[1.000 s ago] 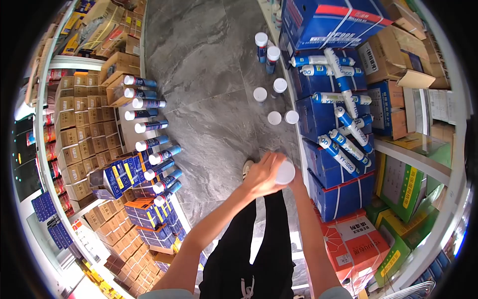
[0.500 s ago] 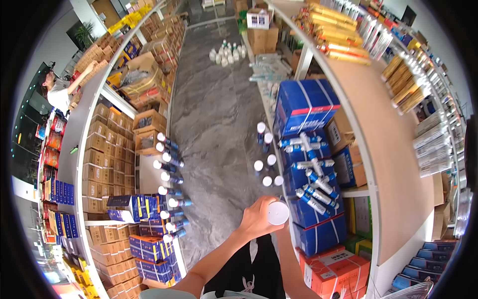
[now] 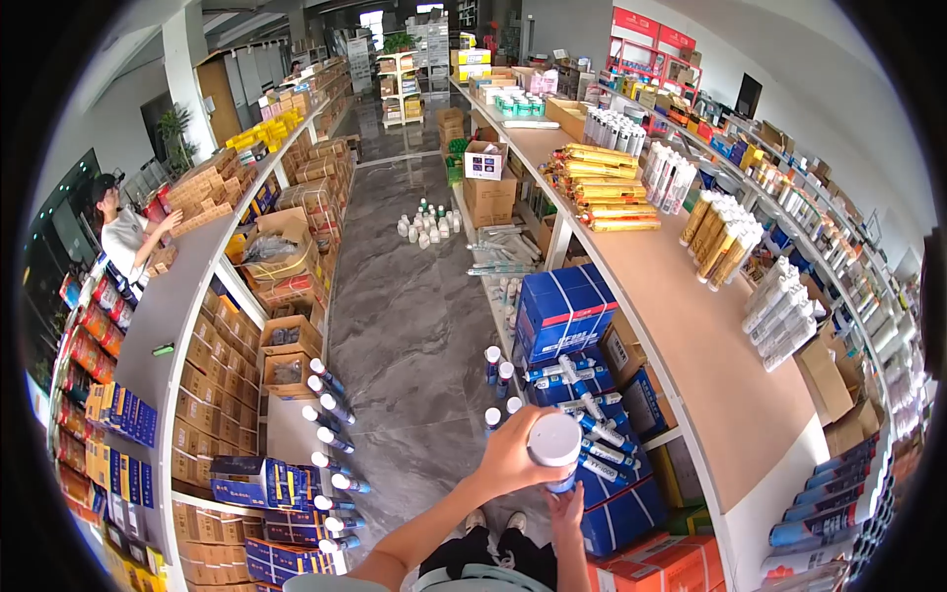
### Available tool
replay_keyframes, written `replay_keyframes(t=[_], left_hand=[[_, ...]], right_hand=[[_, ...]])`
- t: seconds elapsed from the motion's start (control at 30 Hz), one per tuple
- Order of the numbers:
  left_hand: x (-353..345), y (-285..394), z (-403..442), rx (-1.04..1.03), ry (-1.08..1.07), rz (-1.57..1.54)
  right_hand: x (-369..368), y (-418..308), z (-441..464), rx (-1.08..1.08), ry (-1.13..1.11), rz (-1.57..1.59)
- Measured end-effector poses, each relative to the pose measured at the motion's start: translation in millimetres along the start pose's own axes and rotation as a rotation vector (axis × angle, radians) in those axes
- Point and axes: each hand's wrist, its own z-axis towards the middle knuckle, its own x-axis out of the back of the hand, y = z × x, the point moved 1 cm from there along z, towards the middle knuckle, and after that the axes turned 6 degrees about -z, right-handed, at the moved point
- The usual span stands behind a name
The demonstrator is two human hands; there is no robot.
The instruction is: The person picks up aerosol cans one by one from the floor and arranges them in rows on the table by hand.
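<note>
The person's left hand (image 3: pixel 511 456) is wrapped around a blue cylindrical can with a round white cap (image 3: pixel 554 440), raised above the grey marbled floor (image 3: pixel 404 316), left of strapped blue cardboard boxes (image 3: pixel 623 519). The right hand (image 3: pixel 565 507) is at the can's lower end; its grip cannot be told.

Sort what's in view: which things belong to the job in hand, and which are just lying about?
Probably the job:
white-capped blue cylindrical container in the left hand, right hand at its base;
similar white-capped blue cylinders standing on the floor.

Probably unrelated:
blue-and-white tubes on blue cardboard cartons;
long golden tubes on the brown countertop.
</note>
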Motion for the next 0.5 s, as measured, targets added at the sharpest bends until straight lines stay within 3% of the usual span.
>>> replay_keyframes(t=[0.17,0.33,0.4,0.43,0.5], left_hand=[[2,8,6,-0.019,-0.011,-0.129],[7,17,11,0.009,-0.178,-0.358],[-5,8,4,0.113,-0.221,-0.771],[-7,13,4,0.102,-0.21,-0.763],[-15,26,4,0.12,-0.34,-1.032]], right_hand=[[6,-22,-17,-0.062,0.076,-0.016],[1,-46,-52,0.057,0.173,-0.036],[7,-60,-56,0.07,0.18,-0.192],[-2,-72,-68,0.072,0.217,-0.155],[4,-85,-72,0.141,0.221,-0.166]])
